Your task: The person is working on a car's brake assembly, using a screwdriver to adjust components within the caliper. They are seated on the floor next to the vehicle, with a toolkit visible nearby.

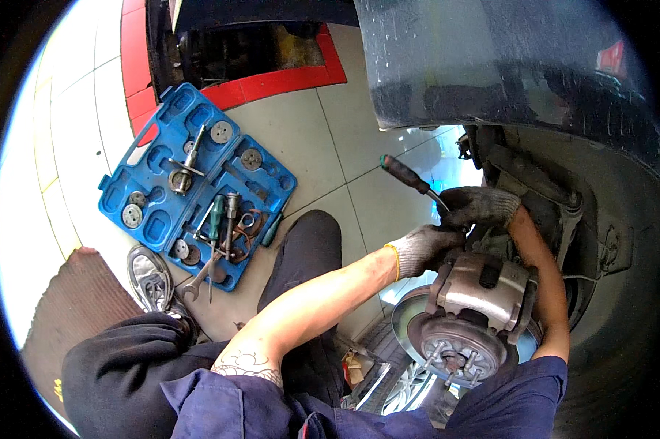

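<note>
Holding the screwdriver (405, 174) by its shaft, seemingly for control, right hand (483, 207) curls at the far side of the brake caliper (483, 289); left hand (427, 249) bunched alongside, grip undeterminable. Open tool case (118, 196) lies left, presumably for reach.

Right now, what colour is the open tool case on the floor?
The tool case is blue; the head view shows it best.
</note>
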